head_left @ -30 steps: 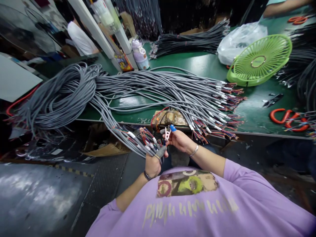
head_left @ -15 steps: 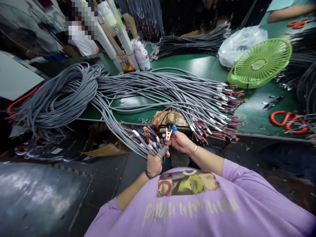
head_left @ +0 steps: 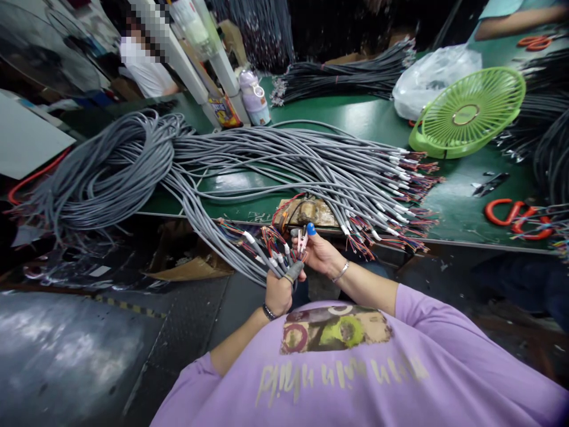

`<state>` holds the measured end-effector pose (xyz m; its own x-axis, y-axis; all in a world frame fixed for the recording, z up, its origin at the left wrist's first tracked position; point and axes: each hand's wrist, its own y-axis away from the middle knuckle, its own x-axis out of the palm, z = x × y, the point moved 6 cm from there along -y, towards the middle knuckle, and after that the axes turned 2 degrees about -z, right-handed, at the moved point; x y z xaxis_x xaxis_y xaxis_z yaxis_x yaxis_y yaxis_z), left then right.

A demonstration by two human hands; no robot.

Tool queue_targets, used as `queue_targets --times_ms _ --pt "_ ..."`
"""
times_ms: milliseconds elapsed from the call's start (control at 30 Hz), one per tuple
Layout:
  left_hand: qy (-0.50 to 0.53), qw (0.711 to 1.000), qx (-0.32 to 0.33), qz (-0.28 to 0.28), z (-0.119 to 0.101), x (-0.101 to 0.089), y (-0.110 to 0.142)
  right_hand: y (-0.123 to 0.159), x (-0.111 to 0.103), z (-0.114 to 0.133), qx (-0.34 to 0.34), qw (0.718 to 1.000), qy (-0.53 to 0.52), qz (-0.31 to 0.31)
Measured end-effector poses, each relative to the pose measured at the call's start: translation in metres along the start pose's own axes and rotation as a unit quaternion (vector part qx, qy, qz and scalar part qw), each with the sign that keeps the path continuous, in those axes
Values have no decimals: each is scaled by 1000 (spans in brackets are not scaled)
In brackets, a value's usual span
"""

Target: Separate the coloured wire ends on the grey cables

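My left hand [head_left: 279, 292] is wrapped round a bunch of grey cables [head_left: 213, 246] just below the table's front edge. Grey covering sits on its thumb, and white sleeves and stripped coloured wires [head_left: 276, 242] fan out above the fist. Close beside it, my right hand [head_left: 320, 254] pinches a small pale pink two-armed tool [head_left: 302, 241], like a clip or small snips, at the wire ends. A blue finger cot [head_left: 310, 229] covers one of its fingertips. The tool's tip and the wire it meets are too small to make out.
More grey cables [head_left: 267, 148] spread across the green table [head_left: 364, 118], coiled at the left. A taped brown block [head_left: 311, 212] lies at the front edge. Rightward are a green fan [head_left: 466, 114], a plastic bag [head_left: 431, 77] and orange-handled scissors [head_left: 502, 213]. A bottle [head_left: 255, 99] stands behind.
My right hand has shifted very slightly left and up, and the arms of the pink tool look closer together. My left hand keeps its hold on the cables.
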<state>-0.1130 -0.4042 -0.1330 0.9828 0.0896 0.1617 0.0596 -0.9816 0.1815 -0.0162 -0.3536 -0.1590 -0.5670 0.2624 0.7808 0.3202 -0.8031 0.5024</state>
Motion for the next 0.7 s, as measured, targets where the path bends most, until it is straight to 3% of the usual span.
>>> queue_targets --times_ms 233,367,433,533,700 --pt "4 1000 13 -2 5 -7 2 9 -3 -4 10 997 41 64" --pt "3 1000 16 2 9 -12 7 23 -10 -8 34 984 131 114" --pt "-2 1000 15 9 9 -14 8 32 -12 -7 15 972 197 123" --pt "-39 998 -4 41 9 -12 10 45 -7 -3 -38 946 292 138" --pt "-92 985 -70 126 7 -4 14 61 7 -3 -62 911 356 200"
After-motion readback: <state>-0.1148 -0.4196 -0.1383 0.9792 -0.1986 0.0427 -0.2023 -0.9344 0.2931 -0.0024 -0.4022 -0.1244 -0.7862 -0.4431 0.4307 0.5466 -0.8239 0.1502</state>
